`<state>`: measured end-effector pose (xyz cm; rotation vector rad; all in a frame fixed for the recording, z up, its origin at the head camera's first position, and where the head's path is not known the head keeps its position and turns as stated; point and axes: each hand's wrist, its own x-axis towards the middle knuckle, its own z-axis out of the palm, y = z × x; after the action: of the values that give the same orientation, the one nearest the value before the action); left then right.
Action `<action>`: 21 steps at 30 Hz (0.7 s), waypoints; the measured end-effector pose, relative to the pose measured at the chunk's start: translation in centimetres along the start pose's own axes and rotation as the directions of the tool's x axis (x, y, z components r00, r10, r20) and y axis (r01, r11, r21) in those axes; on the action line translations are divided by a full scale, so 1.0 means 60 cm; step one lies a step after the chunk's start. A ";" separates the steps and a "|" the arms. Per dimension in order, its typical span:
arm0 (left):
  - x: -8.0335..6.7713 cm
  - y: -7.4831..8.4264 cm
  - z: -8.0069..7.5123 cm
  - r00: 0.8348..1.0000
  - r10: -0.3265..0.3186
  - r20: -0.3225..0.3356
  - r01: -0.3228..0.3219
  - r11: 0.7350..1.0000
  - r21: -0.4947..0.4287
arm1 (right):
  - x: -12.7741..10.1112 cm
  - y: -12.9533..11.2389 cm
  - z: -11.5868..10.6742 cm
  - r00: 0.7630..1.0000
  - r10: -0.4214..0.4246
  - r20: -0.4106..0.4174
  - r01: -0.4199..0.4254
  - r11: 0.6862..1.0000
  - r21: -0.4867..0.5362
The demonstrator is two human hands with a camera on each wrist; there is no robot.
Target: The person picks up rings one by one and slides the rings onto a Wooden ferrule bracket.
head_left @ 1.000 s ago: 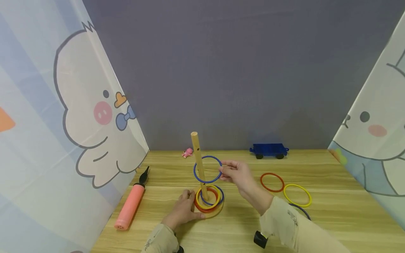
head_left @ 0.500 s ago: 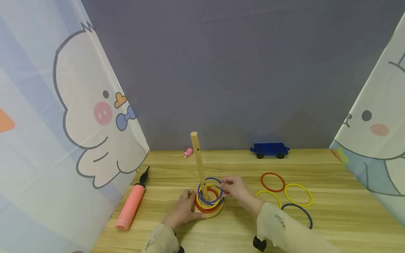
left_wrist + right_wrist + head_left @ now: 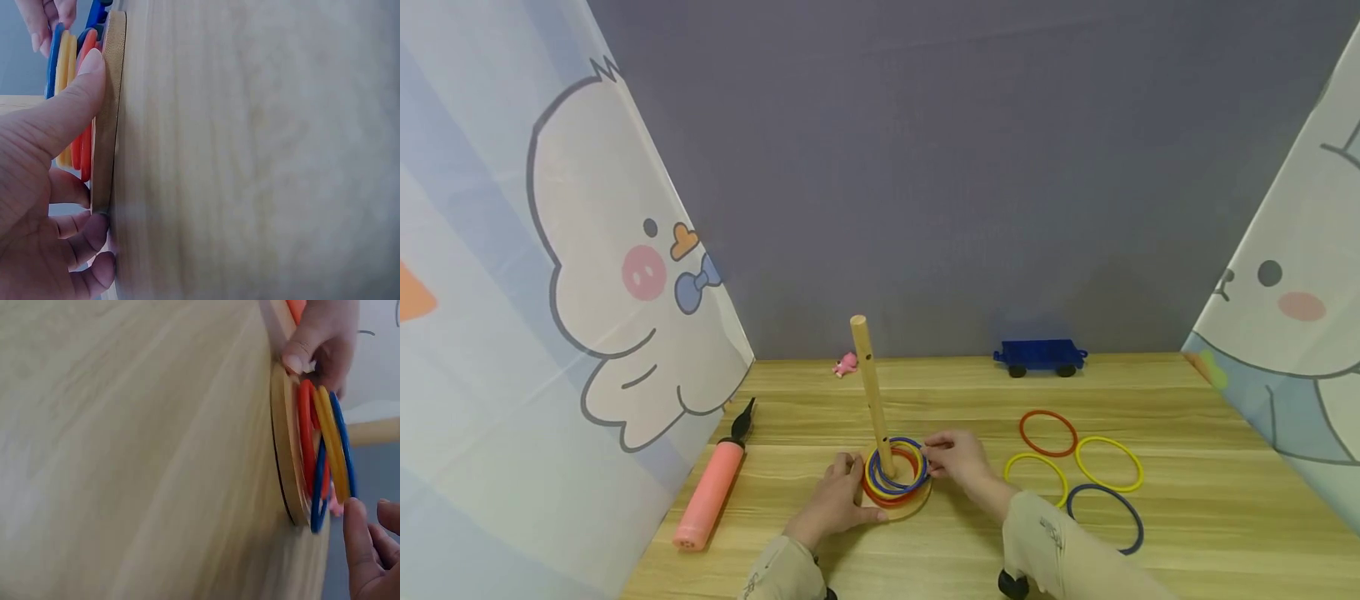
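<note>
A wooden ring-toss stand has an upright post (image 3: 871,383) on a round base (image 3: 910,507). Around the post lie several stacked rings: red rings (image 3: 305,425) low, a lower blue ring (image 3: 317,487), yellow rings (image 3: 333,440), and a blue ring (image 3: 343,437) on top. My left hand (image 3: 835,500) grips the base's left side, its thumb at the front edge and its fingers behind. At the stack's right side is my right hand (image 3: 961,460). One of its fingers touches the top blue ring's edge in the right wrist view, while the thumb stands apart from it.
Right of the stand lie a red ring (image 3: 1021,429), two yellow rings, one nearer (image 3: 1063,475) and one farther right (image 3: 1142,473), and a dark blue ring (image 3: 1141,533). A pink pump (image 3: 709,496) lies left. A pink figurine (image 3: 847,362) and a blue wagon (image 3: 1040,355) stand at the back.
My right hand has lowered the blue ring down the post onto the stack, and its fingers have loosened from it. The left hand stays on the base.
</note>
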<state>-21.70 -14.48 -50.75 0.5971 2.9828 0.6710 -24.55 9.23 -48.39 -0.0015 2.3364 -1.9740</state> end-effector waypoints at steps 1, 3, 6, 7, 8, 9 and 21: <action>0.000 0.000 0.000 1.000 0.000 0.000 0.000 1.000 -0.002 | 0.001 0.001 -0.006 1.000 -0.010 -0.011 0.010 1.000 -0.023; 0.001 0.000 0.000 1.000 -0.002 0.000 0.002 1.000 -0.008 | 0.004 0.002 -0.024 0.999 -0.026 -0.023 0.025 0.997 -0.071; 0.001 0.000 -0.001 1.000 -0.004 -0.001 0.004 1.000 -0.021 | 0.008 0.002 -0.064 0.998 -0.055 -0.037 0.049 0.985 -0.168; 0.001 0.000 -0.001 1.000 -0.007 -0.003 0.007 1.000 -0.019 | 0.009 0.002 -0.080 0.997 -0.065 -0.037 0.056 0.978 -0.199; 0.001 0.000 -0.002 1.000 -0.007 -0.004 0.007 1.000 -0.018 | 0.010 0.003 -0.097 0.997 -0.070 -0.036 0.060 0.969 -0.240; 0.001 -0.001 -0.002 1.000 -0.008 -0.004 0.008 1.000 -0.017 | 0.011 0.005 -0.115 0.996 -0.083 -0.035 0.070 0.958 -0.279; 0.002 0.001 -0.002 1.000 -0.002 0.006 0.002 1.000 0.006 | 0.028 0.053 -0.301 0.961 -0.245 -0.127 0.088 0.707 -0.702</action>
<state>-21.80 -14.40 -50.61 0.5958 2.9802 0.6594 -27.22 27.45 -48.64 -0.0562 3.1758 -1.0481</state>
